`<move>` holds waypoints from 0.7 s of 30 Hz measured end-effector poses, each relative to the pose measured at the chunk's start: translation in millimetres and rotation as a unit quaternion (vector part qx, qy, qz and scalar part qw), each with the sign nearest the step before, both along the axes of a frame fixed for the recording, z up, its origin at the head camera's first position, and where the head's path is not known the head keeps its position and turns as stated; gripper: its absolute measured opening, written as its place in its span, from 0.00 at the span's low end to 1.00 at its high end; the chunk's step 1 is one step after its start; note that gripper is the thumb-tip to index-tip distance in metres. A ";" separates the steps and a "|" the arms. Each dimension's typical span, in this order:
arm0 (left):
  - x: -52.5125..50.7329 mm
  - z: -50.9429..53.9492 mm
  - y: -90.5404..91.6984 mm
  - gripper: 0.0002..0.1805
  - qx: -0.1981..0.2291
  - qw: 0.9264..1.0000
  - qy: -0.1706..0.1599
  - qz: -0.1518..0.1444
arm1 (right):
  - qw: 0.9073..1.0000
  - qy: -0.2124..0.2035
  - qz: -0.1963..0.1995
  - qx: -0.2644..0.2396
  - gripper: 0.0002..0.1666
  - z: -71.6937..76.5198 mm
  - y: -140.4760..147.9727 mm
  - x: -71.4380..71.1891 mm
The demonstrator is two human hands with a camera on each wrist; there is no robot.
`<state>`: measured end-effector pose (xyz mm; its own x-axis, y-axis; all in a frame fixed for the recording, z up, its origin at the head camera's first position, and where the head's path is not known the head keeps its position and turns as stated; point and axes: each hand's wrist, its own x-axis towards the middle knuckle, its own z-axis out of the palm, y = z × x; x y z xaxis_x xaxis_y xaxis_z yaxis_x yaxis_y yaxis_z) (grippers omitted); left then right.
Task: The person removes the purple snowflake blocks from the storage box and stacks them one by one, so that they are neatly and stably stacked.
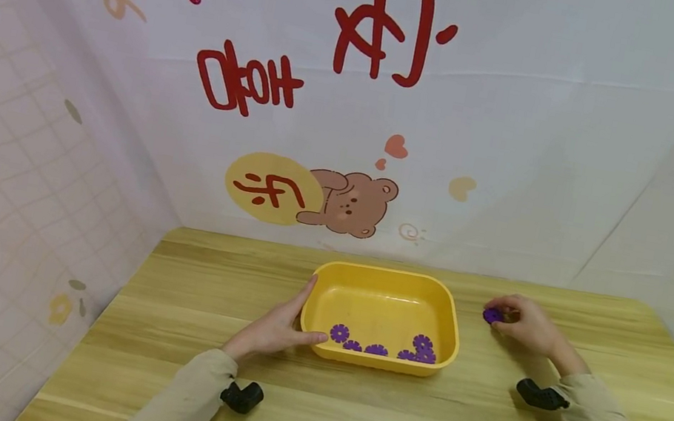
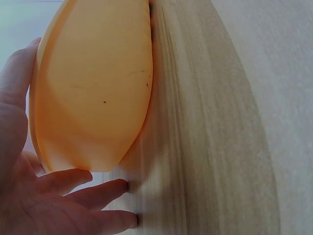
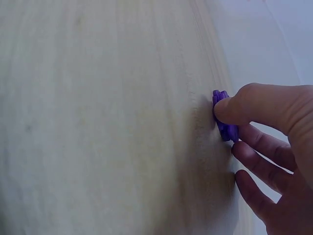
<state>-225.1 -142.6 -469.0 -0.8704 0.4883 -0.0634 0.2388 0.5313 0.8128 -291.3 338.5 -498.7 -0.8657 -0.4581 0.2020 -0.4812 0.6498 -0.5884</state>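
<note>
The right grip (image 1: 523, 326) pinches a purple disc (image 1: 491, 315); to its left, the left grip (image 1: 274, 325) holds a yellow tray (image 1: 386, 314) with similar discs (image 1: 339, 333).

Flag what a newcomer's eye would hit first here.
Probably the bright yellow tray mid-table, with purple notched discs inside along its near wall and the left hand at its left end. Next, the right hand, pinching a purple piece right of the tray. Behind, big red characters stand out on the white backdrop.
</note>
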 end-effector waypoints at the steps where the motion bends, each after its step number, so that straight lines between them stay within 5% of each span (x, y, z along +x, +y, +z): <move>1: -0.2 -0.1 -0.1 0.59 0.001 1.000 0.001 0.000 | 1.000 0.002 -0.001 0.002 0.17 -0.2 0.0 -0.4; 21: -0.6 -0.8 -2.2 0.58 -0.004 1.000 0.007 -0.005 | 1.000 0.011 0.003 0.006 0.18 -2.0 -0.5 1.9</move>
